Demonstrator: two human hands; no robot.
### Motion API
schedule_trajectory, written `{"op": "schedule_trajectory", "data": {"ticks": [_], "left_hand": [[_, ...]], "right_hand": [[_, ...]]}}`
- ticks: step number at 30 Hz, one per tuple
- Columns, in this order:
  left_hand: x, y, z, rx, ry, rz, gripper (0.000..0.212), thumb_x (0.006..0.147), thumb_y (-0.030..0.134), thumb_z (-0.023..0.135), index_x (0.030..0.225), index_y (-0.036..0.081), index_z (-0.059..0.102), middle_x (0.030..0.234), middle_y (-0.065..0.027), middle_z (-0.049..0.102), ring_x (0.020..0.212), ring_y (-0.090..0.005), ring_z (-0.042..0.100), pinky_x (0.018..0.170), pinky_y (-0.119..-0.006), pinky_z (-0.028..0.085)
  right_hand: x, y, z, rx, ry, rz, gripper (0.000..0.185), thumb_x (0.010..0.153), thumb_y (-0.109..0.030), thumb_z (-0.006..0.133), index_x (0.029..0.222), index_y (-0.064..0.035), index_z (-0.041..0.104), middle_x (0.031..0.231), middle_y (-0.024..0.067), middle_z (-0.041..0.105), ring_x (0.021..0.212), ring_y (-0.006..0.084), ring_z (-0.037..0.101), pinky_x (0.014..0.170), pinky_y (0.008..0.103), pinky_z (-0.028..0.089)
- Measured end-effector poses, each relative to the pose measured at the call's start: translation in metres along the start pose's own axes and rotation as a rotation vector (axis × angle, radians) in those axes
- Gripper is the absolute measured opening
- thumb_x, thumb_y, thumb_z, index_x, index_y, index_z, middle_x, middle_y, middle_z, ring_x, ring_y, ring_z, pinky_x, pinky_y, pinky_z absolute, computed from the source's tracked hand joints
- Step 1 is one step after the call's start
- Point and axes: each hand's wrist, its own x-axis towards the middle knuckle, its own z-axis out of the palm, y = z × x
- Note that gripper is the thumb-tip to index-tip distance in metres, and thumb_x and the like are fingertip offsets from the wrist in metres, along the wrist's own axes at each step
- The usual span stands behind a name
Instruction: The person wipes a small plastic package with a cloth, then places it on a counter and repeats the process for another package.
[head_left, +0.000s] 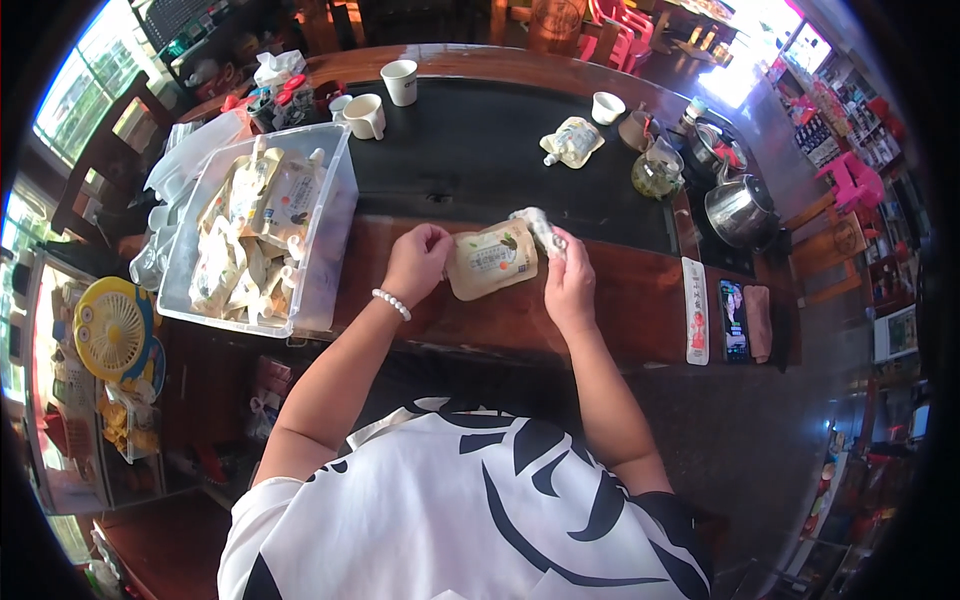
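Note:
A beige printed pouch (491, 260) lies between my hands over the brown wooden front edge of the table. My left hand (417, 262), with a white bead bracelet at the wrist, has its fingers closed at the pouch's left edge. My right hand (568, 281) grips a crumpled whitish cloth or tissue (541, 229) by the pouch's upper right corner. More such pouches (289, 201) with white spouts fill a clear plastic bin (341, 195) on the left. Another spouted pouch (574, 142) lies on the black table top behind.
White cups (400, 82) stand at the back. On the right are a glass teapot (657, 172), a steel kettle (739, 210), a long white packet (696, 311), a phone (733, 321) and a folded brown cloth (758, 324). A yellow fan (112, 330) is at far left.

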Motion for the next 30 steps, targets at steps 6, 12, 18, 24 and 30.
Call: {"op": "schedule_trajectory", "data": {"ticks": [6, 12, 18, 24, 30], "left_hand": [[-0.021, 0.066, 0.003, 0.097, 0.293, 0.824, 0.015, 0.085, -0.008, 0.066, 0.095, 0.002, 0.060, 0.093, -0.0119, 0.062, 0.085, -0.0291, 0.064, 0.074, -0.036, 0.053], [-0.076, 0.028, 0.000, 0.334, -0.099, 1.017, 0.027, 0.068, 0.008, 0.082, 0.092, 0.014, 0.074, 0.105, -0.0044, 0.061, 0.101, -0.0298, 0.062, 0.085, -0.042, 0.052], [-0.090, 0.012, -0.006, 0.318, -0.027, 0.853, 0.027, 0.072, 0.010, 0.082, 0.098, 0.011, 0.076, 0.107, -0.0041, 0.067, 0.100, -0.0276, 0.065, 0.081, -0.040, 0.055], [-0.090, 0.005, -0.003, 0.283, -0.007, 0.797, 0.027, 0.073, 0.007, 0.083, 0.099, 0.008, 0.074, 0.098, -0.0052, 0.070, 0.093, -0.0268, 0.066, 0.079, -0.038, 0.056], [-0.089, 0.000, -0.005, 0.246, 0.004, 0.797, 0.023, 0.073, 0.004, 0.082, 0.093, 0.007, 0.072, 0.095, -0.0064, 0.070, 0.089, -0.0277, 0.067, 0.076, -0.037, 0.056]], "right_hand": [[-0.001, 0.020, -0.011, 0.461, 0.152, 0.366, 0.035, 0.107, -0.021, 0.048, 0.133, 0.0019, 0.057, 0.123, 0.0146, 0.068, 0.113, 0.0235, 0.065, 0.101, 0.0368, 0.049], [-0.001, 0.019, -0.010, 0.749, 0.107, 0.400, 0.035, 0.107, -0.020, 0.050, 0.134, 0.0012, 0.057, 0.125, 0.0150, 0.066, 0.112, 0.0238, 0.064, 0.099, 0.0359, 0.049], [0.001, -0.025, -0.017, -0.134, -0.196, -0.284, 0.036, 0.094, -0.010, 0.059, 0.129, -0.0074, 0.066, 0.142, 0.0132, 0.058, 0.129, 0.0319, 0.056, 0.109, 0.0465, 0.041], [-0.020, -0.059, -0.008, -0.288, -0.371, -0.388, 0.031, 0.092, -0.015, 0.059, 0.117, -0.0019, 0.071, 0.138, 0.0123, 0.061, 0.133, 0.0292, 0.054, 0.115, 0.0499, 0.035], [-0.025, -0.078, 0.000, -0.164, -0.454, -0.456, 0.022, 0.092, -0.013, 0.060, 0.108, -0.0036, 0.071, 0.124, 0.0097, 0.066, 0.119, 0.0262, 0.061, 0.105, 0.0417, 0.043]]}}
